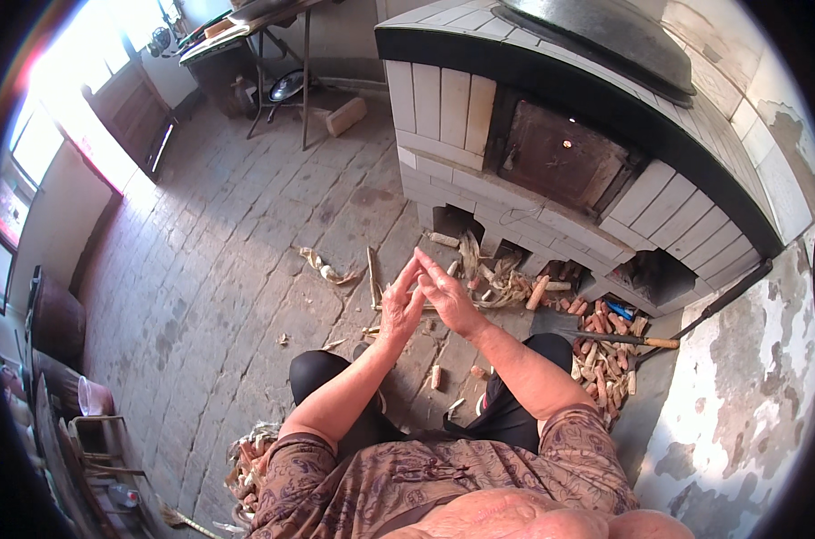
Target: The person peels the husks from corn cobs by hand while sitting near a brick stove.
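Note:
My left hand (402,306) and my right hand (448,296) meet at the fingertips above my knees, with nothing seen held in either. Beyond them stands a white-tiled stove (441,111) with a rusty metal fire door (559,155), which is closed. Corn husks (508,286) and corncobs (539,292) lie along its base by the low openings. A small shovel (610,335) with a wooden handle end rests beside a heap of corncobs (603,384) to the right of my right arm.
A large metal lid (610,44) covers the stove top. A dark poker-like rod (724,296) leans on the peeling wall (738,404). More cobs (249,465) lie behind my left elbow. A table (246,30) and a brick (346,117) are at the far side, a pink bucket (95,396) at left.

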`<action>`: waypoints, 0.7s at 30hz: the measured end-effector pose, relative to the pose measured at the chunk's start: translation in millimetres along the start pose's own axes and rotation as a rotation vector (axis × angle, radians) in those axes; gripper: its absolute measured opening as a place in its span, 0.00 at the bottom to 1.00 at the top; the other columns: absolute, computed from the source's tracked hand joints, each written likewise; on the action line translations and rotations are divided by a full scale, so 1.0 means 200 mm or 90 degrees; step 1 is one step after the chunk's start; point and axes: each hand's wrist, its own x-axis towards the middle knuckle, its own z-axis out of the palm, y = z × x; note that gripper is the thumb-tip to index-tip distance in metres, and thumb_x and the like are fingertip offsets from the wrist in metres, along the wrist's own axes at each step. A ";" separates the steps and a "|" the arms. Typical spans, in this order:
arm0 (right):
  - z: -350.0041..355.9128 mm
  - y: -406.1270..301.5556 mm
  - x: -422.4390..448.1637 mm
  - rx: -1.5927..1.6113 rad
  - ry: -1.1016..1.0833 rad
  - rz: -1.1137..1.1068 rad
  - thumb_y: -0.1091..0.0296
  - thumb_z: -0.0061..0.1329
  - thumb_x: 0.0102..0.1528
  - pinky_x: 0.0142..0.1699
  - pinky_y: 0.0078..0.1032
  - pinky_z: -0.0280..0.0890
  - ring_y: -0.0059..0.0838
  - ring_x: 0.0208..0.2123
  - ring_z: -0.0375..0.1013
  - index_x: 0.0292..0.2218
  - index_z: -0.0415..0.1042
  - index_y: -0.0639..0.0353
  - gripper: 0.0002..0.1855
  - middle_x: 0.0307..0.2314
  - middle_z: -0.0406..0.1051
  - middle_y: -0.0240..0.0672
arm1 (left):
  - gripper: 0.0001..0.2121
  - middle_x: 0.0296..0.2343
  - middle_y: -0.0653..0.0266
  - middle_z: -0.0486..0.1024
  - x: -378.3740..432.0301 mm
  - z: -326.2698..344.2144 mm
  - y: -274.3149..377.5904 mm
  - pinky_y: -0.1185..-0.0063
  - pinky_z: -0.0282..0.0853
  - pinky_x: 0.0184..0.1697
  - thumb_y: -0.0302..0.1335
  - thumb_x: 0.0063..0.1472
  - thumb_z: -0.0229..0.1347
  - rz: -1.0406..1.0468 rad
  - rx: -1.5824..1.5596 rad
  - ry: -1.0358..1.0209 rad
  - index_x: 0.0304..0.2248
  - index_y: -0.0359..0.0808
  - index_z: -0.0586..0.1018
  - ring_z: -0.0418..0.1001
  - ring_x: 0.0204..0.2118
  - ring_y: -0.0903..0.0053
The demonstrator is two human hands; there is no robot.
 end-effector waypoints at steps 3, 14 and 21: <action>0.03 -0.01 0.02 -0.002 -0.004 0.005 0.49 0.35 0.58 0.60 0.26 0.42 0.31 0.58 0.45 0.58 0.41 0.62 0.36 0.56 0.46 0.42 | 0.22 0.44 0.56 0.69 0.00 -0.02 -0.02 0.83 0.68 0.39 0.23 0.58 0.47 0.017 -0.022 0.021 0.52 0.31 0.60 0.67 0.44 0.79; 0.02 0.02 0.05 -0.043 0.057 -0.040 0.48 0.34 0.58 0.60 0.26 0.42 0.32 0.58 0.45 0.58 0.40 0.60 0.36 0.56 0.45 0.41 | 0.21 0.47 0.54 0.66 0.07 0.05 -0.02 0.80 0.62 0.47 0.24 0.59 0.47 0.050 -0.026 0.035 0.52 0.31 0.62 0.65 0.47 0.77; -0.01 0.06 0.06 -0.101 0.094 -0.070 0.46 0.36 0.57 0.56 0.26 0.49 0.32 0.53 0.54 0.58 0.44 0.57 0.36 0.53 0.52 0.44 | 0.21 0.47 0.56 0.65 0.06 0.06 -0.02 0.81 0.66 0.42 0.23 0.59 0.47 0.029 -0.051 -0.004 0.52 0.31 0.61 0.65 0.46 0.78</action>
